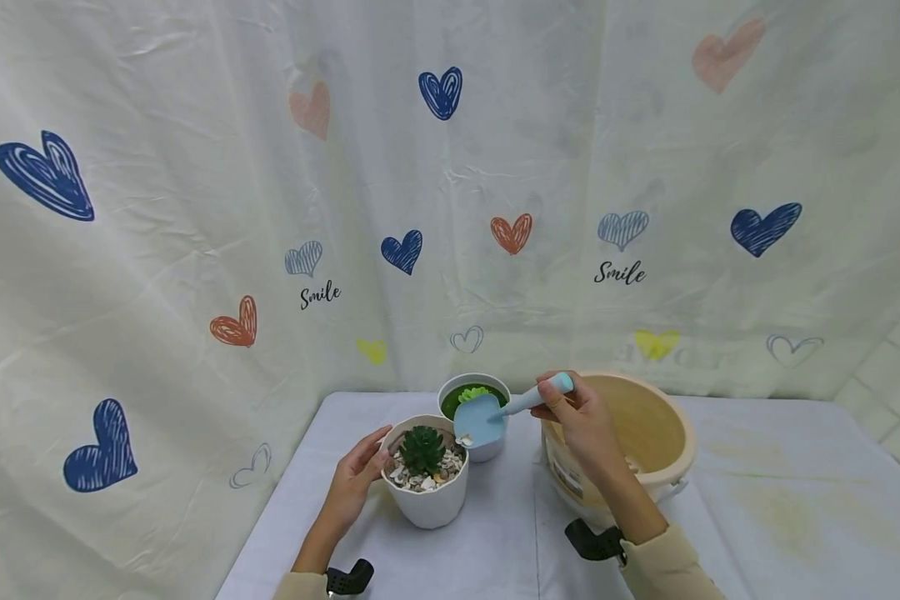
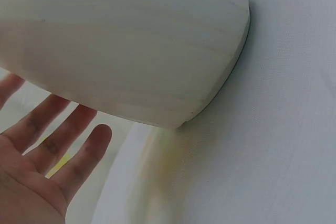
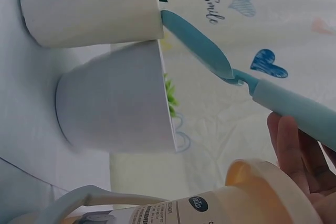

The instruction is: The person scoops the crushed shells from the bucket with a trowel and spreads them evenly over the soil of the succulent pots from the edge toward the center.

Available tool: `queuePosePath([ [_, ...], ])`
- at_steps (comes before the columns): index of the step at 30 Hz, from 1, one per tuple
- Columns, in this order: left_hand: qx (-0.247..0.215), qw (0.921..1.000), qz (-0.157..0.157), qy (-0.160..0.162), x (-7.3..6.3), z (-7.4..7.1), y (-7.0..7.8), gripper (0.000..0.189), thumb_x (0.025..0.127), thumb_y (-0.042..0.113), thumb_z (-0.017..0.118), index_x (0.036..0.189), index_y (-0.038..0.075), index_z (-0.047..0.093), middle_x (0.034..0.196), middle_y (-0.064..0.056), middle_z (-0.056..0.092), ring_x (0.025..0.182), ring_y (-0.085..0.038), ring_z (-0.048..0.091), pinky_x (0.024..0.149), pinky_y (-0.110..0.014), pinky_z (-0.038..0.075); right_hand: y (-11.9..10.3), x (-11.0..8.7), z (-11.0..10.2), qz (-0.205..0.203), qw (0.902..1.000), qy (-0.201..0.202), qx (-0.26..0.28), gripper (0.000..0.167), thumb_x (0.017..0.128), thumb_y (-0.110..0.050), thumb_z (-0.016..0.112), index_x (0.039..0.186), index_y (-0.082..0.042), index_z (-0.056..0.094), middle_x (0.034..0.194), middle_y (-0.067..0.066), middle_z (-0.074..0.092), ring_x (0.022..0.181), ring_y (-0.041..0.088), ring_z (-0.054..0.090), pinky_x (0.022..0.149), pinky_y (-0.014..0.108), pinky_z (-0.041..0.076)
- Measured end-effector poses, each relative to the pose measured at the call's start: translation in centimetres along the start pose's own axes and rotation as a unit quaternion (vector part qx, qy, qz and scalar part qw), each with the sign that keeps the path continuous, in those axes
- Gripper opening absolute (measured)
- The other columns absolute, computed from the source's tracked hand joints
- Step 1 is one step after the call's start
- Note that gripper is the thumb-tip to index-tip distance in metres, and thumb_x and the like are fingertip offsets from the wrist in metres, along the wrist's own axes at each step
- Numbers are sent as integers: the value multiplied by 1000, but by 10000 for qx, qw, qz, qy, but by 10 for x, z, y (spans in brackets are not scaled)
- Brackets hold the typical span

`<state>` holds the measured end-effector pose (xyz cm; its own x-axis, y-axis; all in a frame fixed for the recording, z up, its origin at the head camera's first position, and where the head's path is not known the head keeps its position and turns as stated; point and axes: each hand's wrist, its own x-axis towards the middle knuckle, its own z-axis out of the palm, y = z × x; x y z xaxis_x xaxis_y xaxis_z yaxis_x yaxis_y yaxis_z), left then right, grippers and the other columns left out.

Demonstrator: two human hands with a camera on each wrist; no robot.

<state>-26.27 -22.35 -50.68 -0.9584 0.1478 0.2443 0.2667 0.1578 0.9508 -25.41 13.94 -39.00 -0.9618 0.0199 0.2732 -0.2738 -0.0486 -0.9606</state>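
My right hand [image 1: 587, 423] grips the handle of a light blue trowel [image 1: 482, 422], above the rim of a beige bucket. The trowel's blade tilts down to the left, its tip at the rim of the nearer white pot [image 1: 429, 505]; a few pale pebbles [image 1: 465, 440] lie at that tip. In this pot a dark green succulent [image 1: 422, 451] stands among mixed pebbles. Against the pot's left side rests my left hand [image 1: 354, 477], fingers spread and fairly straight in the left wrist view, where the pot's wall [image 2: 131, 51] fills the upper left.
Just behind stands a second white pot [image 1: 487, 451] with a bright green plant [image 1: 474, 393], partly covered by the trowel. The beige bucket [image 1: 671, 433] is at the right, under my right forearm. A heart-print curtain [image 1: 450, 183] hangs behind the white-covered table [image 1: 495, 542].
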Motion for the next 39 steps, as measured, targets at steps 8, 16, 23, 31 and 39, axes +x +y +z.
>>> queuePosePath([
  [8, 222, 9993, 205, 235, 0, 1, -1, 42, 106, 19, 56, 147, 10, 53, 130, -19, 64, 107, -8, 68, 89, -26, 57, 0, -1, 0, -77, 9999, -67, 23, 29, 103, -24, 62, 119, 1, 62, 104, -1, 67, 91, 13, 73, 85, 25, 60],
  [16, 1156, 9923, 221, 377, -6, 6, 9, 47, 100, 31, 66, 145, 31, 55, 129, -3, 69, 112, -12, 66, 92, -29, 54, 4, 0, 0, -178, 9997, -146, 0, 32, 103, -23, 62, 120, 4, 61, 105, 0, 67, 92, 14, 74, 84, 26, 60],
  [23, 1663, 9859, -25, -200, -9, 16, 21, 103, 73, 42, 90, 157, 37, 31, 150, -8, 54, 131, -29, 57, 98, -48, 52, 3, 1, 0, -222, 9996, -159, -104, 33, 103, -24, 62, 122, 3, 61, 106, 0, 66, 93, 11, 73, 84, 26, 60],
  [31, 1256, 9912, -416, -32, -8, 27, 23, 104, 75, 37, 89, 157, 40, 26, 153, -12, 50, 135, -33, 54, 102, -54, 49, 3, 2, -1, -253, 9991, -178, -289, 34, 103, -26, 62, 124, 1, 60, 111, 6, 64, 95, 10, 73, 85, 26, 60],
  [39, 661, 9956, -583, -321, -7, 26, 21, 100, 80, 29, 86, 160, 40, 25, 160, -9, 39, 135, -32, 51, 94, -37, 54, 4, 0, -2, -377, 9987, -266, -229, 33, 103, -24, 61, 125, 1, 60, 111, 6, 65, 96, 11, 73, 85, 26, 60],
])
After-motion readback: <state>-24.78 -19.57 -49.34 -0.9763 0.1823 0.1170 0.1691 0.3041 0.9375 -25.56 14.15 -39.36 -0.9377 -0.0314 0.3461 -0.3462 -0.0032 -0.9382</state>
